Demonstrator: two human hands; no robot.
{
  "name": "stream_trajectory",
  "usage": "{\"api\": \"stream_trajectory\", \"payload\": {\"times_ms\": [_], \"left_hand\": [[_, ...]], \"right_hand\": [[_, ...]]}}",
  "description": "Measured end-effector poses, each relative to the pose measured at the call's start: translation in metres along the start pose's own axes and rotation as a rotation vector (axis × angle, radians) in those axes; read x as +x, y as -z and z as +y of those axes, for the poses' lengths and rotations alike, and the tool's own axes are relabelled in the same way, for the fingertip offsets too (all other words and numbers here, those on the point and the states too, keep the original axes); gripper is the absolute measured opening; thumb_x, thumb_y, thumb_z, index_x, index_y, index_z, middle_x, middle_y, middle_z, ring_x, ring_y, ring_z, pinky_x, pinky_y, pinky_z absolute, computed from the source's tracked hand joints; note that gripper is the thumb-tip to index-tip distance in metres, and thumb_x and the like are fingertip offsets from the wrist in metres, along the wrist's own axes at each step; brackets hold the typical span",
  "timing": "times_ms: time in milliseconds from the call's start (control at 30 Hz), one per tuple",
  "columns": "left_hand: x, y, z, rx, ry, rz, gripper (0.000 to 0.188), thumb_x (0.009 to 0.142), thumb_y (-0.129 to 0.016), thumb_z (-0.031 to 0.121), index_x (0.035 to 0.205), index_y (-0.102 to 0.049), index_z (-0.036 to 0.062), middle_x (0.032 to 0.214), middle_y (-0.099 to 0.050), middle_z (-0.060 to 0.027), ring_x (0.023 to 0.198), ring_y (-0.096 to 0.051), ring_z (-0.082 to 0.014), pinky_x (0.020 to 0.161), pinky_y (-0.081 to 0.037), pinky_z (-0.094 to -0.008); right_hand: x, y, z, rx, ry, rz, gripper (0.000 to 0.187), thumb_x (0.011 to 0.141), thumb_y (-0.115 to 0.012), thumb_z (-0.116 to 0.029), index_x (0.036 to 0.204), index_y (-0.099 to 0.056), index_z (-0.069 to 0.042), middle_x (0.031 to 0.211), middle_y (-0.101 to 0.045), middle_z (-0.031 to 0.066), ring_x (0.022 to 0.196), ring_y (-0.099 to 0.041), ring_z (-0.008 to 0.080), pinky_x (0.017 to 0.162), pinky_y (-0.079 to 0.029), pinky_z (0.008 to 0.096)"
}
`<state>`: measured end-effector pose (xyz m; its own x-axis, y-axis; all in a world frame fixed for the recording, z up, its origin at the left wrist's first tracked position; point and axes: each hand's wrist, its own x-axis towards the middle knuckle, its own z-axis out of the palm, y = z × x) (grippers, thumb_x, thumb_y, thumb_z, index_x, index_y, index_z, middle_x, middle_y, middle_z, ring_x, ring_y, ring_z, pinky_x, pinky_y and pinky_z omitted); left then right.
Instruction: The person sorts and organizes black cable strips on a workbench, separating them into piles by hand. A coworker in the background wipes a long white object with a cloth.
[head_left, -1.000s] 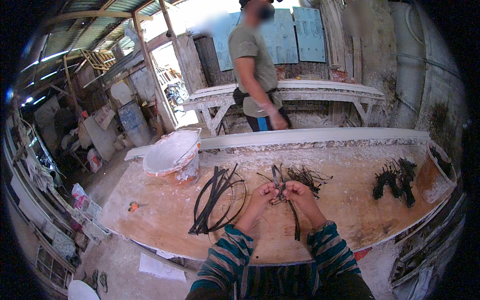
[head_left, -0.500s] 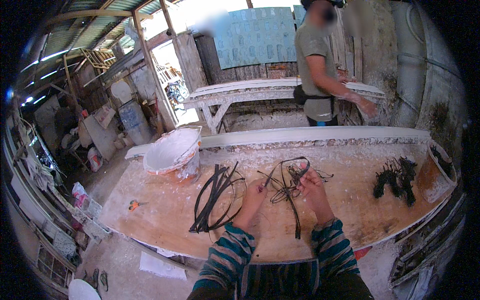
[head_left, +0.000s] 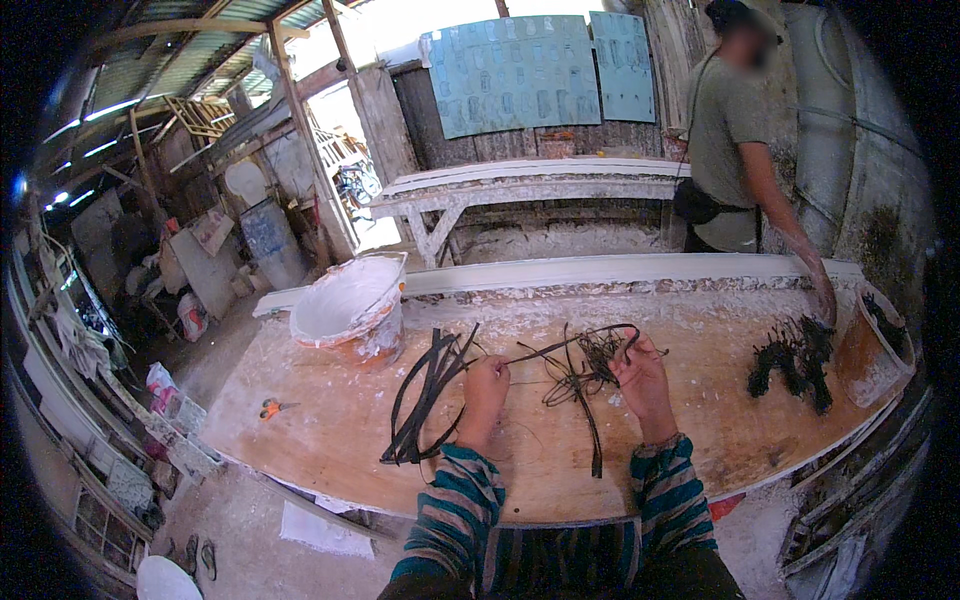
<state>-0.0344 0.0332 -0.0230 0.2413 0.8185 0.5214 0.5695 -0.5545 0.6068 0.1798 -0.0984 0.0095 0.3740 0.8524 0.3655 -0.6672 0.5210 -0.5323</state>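
Loosely curved, thin dark strip [head_left: 552, 349] between hands [head_left: 487, 388] [head_left: 645, 388]

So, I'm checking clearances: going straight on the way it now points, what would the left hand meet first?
Probably the long white strip along the far side of the table; the height of the left hand is unclear, so it might pass above.

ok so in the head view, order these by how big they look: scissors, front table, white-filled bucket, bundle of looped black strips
1. Front table
2. White-filled bucket and looped black strips: too close to rank
3. Scissors
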Motion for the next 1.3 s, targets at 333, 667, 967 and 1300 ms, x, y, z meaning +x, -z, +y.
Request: {"api": "stream_trajectory", "payload": {"times_ms": [333,667,967,1300], "left_hand": [[-0.005,-0.017,0.013,-0.571,0.191,-0.351,0.019,0.079,-0.059,0.013,0.092,-0.062,-0.0010,0.070,-0.060,-0.0019,0.062,-0.052,-0.0076,0.056,-0.041,-0.0212],[-0.022,-0.019,0.043,-1.037,0.356,-0.486,0.015,0.082,-0.059,0.015,0.087,-0.062,0.0012,0.068,-0.054,0.0035,0.059,-0.044,-0.0041,0.054,-0.032,-0.0176],[-0.021,-0.015,0.042,-1.041,0.292,-0.487,0.013,0.082,-0.060,0.015,0.083,-0.061,0.0020,0.069,-0.055,0.0023,0.061,-0.045,-0.0043,0.056,-0.033,-0.0175],[-0.022,-0.017,0.044,-1.040,0.293,-0.560,0.017,0.082,-0.059,0.017,0.084,-0.061,0.0011,0.069,-0.056,0.0019,0.061,-0.047,-0.0052,0.057,-0.037,-0.0182]], "right_hand": [[-0.003,-0.004,0.020,-0.407,-0.259,0.012,0.017,0.078,-0.056,-0.004,0.094,-0.058,-0.004,0.076,-0.057,-0.0010,0.064,-0.050,0.0075,0.062,-0.042,0.0218],[-0.010,0.000,0.044,-0.769,-0.246,-0.045,0.008,0.078,-0.060,-0.004,0.085,-0.057,-0.004,0.076,-0.057,-0.0019,0.065,-0.050,0.0045,0.059,-0.039,0.0176],[-0.013,-0.005,0.044,-0.714,-0.284,-0.038,0.009,0.076,-0.061,-0.005,0.084,-0.056,-0.002,0.075,-0.058,0.0005,0.067,-0.052,0.0080,0.061,-0.040,0.0200],[-0.009,0.008,0.052,-0.690,-0.298,-0.090,0.009,0.075,-0.061,0.001,0.079,-0.054,-0.003,0.076,-0.060,0.0035,0.068,-0.056,0.0090,0.062,-0.043,0.0201]]}}
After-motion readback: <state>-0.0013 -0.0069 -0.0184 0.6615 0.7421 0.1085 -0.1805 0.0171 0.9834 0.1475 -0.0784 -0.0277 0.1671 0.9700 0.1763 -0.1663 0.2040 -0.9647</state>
